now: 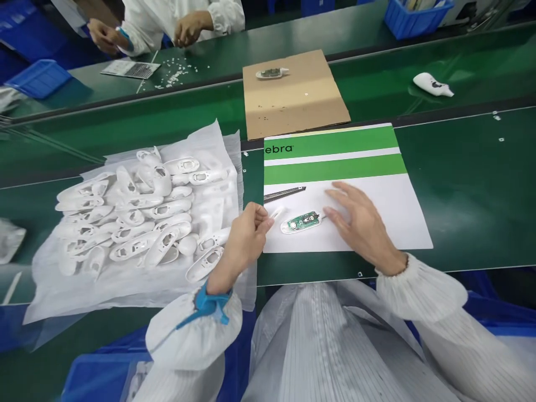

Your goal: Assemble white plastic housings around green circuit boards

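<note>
My left hand (pixel 249 234), with a blue strap on its wrist, pinches a small white plastic piece (pixel 277 213) over the left side of the green-and-white sheet (pixel 393 215). Just right of that piece lies a white plastic housing (pixel 287 228) with a green circuit board (pixel 304 220) in it. My right hand (pixel 360 223) has its fingers apart at the housing's right end; whether a fingertip touches it I cannot tell. Behind the housing rest dark tweezers (pixel 288 193), partly off the sheet's left edge.
White plastic shells (pixel 129 218) lie heaped on thin wrapping (pixel 167 290) at left. A cardboard piece (pixel 293 106) bears another board housing (pixel 271 73). A white shell (pixel 433 85) sits at right. Across the bench are a co-worker's hands (pixel 190 29), and blue bins (pixel 412 19).
</note>
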### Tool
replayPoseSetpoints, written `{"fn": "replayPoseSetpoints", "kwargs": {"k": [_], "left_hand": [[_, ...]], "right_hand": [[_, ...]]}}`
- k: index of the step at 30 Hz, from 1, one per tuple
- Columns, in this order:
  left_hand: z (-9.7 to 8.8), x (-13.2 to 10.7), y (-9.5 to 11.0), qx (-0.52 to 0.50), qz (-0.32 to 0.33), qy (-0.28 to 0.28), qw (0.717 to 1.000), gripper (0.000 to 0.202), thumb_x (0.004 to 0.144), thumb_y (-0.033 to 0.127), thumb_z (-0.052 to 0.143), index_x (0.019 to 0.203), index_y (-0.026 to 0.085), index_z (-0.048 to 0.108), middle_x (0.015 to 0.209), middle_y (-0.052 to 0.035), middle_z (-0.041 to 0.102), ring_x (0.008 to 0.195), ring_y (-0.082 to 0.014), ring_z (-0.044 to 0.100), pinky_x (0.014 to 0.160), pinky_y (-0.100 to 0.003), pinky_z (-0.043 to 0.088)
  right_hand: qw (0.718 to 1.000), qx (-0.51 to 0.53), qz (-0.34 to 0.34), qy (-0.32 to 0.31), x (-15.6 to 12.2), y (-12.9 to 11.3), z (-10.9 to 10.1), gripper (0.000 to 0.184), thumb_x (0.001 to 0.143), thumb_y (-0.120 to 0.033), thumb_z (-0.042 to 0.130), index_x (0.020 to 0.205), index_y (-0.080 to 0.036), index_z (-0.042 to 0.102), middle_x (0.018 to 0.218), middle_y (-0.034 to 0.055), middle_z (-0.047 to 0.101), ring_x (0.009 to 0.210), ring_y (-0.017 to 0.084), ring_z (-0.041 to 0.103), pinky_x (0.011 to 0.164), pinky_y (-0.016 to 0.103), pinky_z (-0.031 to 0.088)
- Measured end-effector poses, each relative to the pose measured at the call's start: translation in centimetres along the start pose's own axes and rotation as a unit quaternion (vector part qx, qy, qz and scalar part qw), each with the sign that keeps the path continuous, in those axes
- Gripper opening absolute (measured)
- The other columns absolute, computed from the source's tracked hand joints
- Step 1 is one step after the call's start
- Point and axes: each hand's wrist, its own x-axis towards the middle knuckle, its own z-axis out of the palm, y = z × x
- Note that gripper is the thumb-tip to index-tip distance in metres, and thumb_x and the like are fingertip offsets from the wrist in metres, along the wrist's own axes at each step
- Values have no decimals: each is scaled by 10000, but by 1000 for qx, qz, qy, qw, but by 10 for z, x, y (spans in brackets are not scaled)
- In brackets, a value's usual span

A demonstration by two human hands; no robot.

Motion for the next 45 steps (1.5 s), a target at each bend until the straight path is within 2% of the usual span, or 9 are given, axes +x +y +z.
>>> {"fn": "replayPoseSetpoints", "kwargs": {"k": [3,8,13,17,23,28,34,38,45], "left_hand": [[10,2,-7,160,72,92,980,99,893,150,484,958,194,545,963,-77,641,886,-239,587,757,-375,448],[12,5,-2,324,93,124,933,182,902,81,415,930,169,572,991,-138,641,956,-315,570,777,-421,407],[-3,28,18,154,67,20,986,91,906,131,496,888,186,566,836,-47,644,763,-214,591,668,-323,407],[1,50,24,131,47,-23,990,101,881,108,540,945,168,589,872,-56,651,787,-210,586,703,-328,431],[25,45,12,246,154,42,956,172,853,300,686,952,163,653,1125,-118,601,1074,-327,514,892,-475,433],[29,30,-1,221,216,52,950,42,901,189,616,904,148,610,1166,-114,625,1100,-267,554,944,-428,471],[38,0,-1,222,371,-43,901,141,958,248,563,1075,170,573,1172,-82,669,1137,-224,586,1010,-396,473],[46,-9,-4,267,362,-16,893,314,952,256,571,1242,148,521,1188,-98,664,1162,-242,574,1006,-392,478],[43,-12,-1,300,369,12,880,274,964,262,552,1213,152,582,1205,-79,687,1142,-244,596,977,-384,482]], "right_hand": [[997,-80,-8,-11,-3,23,1,472,993,-413,419,1398,-192,518,1547,105,411,1451,301,321,1164,530,311],[992,-115,-25,-50,-14,27,10,503,1004,-404,395,1446,-175,465,1589,81,343,1492,273,239,1191,497,289],[994,-88,-35,-52,-17,18,9,477,1001,-391,410,1417,-176,500,1566,81,387,1479,280,265,1181,506,299],[998,-34,-45,-36,-25,4,1,375,998,-368,442,1306,-227,605,1416,71,564,1362,280,437,1123,505,341],[999,-27,-16,-22,-38,-20,10,244,955,-393,552,1093,-273,715,1090,39,710,1051,246,588,930,440,385],[1000,-7,14,17,-38,-19,21,203,912,-419,608,951,-277,748,920,9,731,915,215,572,823,400,351],[1000,-5,20,7,-37,-19,20,199,919,-416,597,965,-293,746,925,-4,721,920,206,537,820,391,323],[1000,-4,30,5,-36,-21,20,225,937,-430,563,950,-299,746,932,-6,721,912,202,528,817,393,307],[999,6,31,-1,-34,-23,17,223,943,-413,559,942,-300,752,929,-7,725,910,195,527,808,392,299]]}}
